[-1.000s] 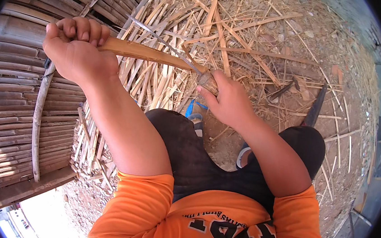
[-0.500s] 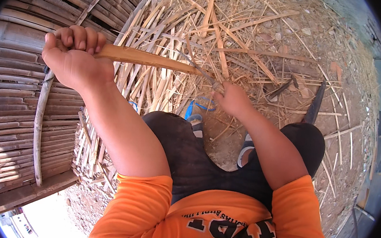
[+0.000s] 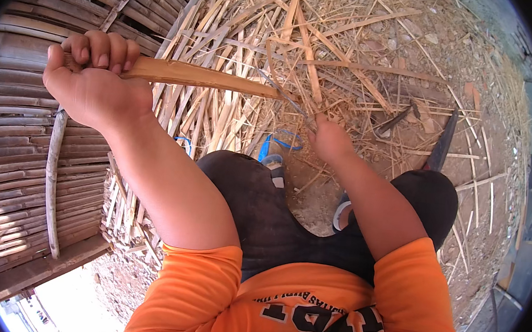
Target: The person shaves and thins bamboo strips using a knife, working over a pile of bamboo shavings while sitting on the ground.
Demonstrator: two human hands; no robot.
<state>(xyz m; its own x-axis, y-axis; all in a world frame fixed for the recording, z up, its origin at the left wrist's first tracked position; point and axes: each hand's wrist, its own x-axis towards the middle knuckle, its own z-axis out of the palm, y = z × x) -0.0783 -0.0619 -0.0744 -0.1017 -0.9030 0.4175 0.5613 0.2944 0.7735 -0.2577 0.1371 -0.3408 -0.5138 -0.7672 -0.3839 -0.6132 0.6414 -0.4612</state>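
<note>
At left, the left hand (image 3: 99, 82) curls closed around a long wooden strip (image 3: 204, 77), tan and rough-edged, reaching rightward above loose slats (image 3: 219, 119); near its far end a knife (image 3: 294, 106), held in the closed right hand (image 3: 333, 140), crosses it, apparently for shaving, and the next stroke seems to call for a firm left hold and a shallow blade

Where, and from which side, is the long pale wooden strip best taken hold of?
Probably grip the wooden strip near its left end, coming from the left, with a full wrap, as the left hand holds it. The strip is long and appears narrower toward the right, where the thin blade in the right hand lies close; the left end is farthest from that blade.
</note>
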